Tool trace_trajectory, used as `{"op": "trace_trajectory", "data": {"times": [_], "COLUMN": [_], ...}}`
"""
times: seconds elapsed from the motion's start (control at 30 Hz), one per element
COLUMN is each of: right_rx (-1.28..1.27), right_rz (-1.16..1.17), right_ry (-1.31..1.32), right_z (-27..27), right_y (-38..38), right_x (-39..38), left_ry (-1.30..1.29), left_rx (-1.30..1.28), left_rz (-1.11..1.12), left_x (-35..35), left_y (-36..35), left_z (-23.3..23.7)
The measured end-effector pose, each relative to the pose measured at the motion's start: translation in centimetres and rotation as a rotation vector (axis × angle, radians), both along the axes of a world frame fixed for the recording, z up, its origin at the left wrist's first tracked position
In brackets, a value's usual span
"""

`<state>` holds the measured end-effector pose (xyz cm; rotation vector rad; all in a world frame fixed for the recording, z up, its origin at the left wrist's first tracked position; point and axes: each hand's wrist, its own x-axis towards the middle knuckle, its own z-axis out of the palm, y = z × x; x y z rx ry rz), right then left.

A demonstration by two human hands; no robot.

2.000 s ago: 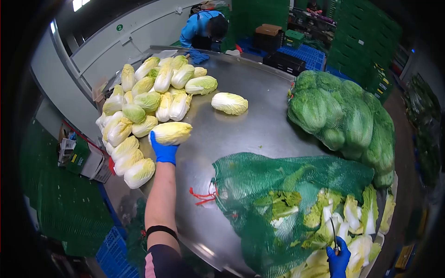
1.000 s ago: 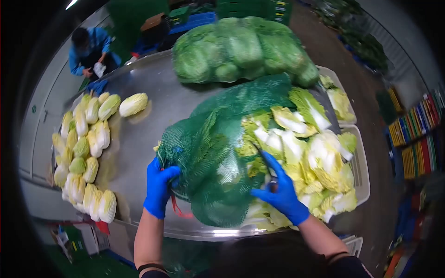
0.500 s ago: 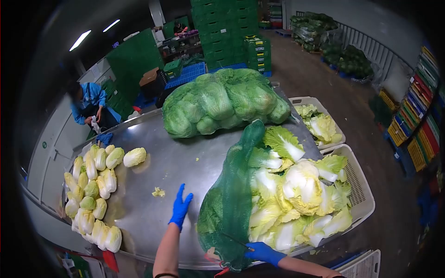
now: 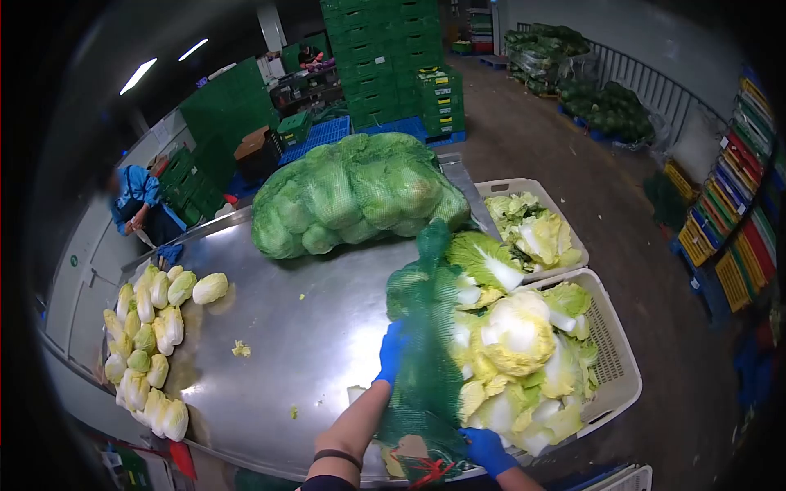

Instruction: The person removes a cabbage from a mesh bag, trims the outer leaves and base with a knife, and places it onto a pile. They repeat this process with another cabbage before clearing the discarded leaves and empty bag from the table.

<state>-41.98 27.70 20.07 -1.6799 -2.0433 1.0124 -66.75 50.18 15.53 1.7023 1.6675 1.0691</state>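
A limp green mesh bag [image 4: 426,352] lies along the table's right side, against the pile of loose cabbage leaves [image 4: 532,409]. My blue-gloved left hand [image 4: 391,352] is at the bag's left edge, closed on the mesh, its fingertips hidden in the folds. Beside the bag's lower end, my blue-gloved right hand [image 4: 489,452] is closed around a thin dark knife; its blade shows earlier but is hard to see now. A red tie [image 4: 432,471] lies at the bag's near end. A pale trimmed cabbage [image 4: 516,331] sits on top of the leaves.
A full mesh sack of cabbages [image 4: 352,196] lies at the back of the metal table [image 4: 286,327]. Small trimmed cabbages [image 4: 151,344] stand in rows on the left. White crates [image 4: 610,368] hold leaves on the right. A co-worker in blue [image 4: 139,196] is at the far left.
My left hand has gone from open over the table to the mesh bag's left edge. The bag has shifted right and bunched up. The view has swung slightly right.
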Motion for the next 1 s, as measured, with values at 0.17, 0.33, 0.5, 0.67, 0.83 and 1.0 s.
{"op": "trace_trajectory", "data": {"times": [0.17, 0.33, 0.5, 0.67, 0.83, 1.0], "right_rx": [0.047, -0.343, 0.418, 0.541, 0.676, 0.904], "right_rz": [-0.068, -0.563, -0.492, -0.984, -1.086, -0.809], "right_ry": [0.0, 0.882, 0.129, 0.586, 1.03, 1.037], "right_z": [-0.7, -4.7, 2.0, 11.7, 17.5, 22.3], "right_y": [2.1, 3.9, 5.4, 5.7, 7.2, 8.1], "right_x": [10.3, 22.2, 32.6, 36.3, 40.5, 42.3], "left_ry": [-0.048, -0.468, -0.574, -0.53, -0.158, -0.392], "left_rx": [0.148, 0.028, -0.18, 0.206, 0.338, 0.455], "left_rz": [0.082, 0.094, -0.012, -0.291, -0.198, -0.253], "left_x": [10.5, 20.5, 25.5, 28.4, 30.2, 32.2], "left_y": [2.6, 3.9, 4.9, 8.8, 12.0, 10.5], "left_z": [0.0, 0.6, 7.4, 11.2, 21.7, 32.5]}}
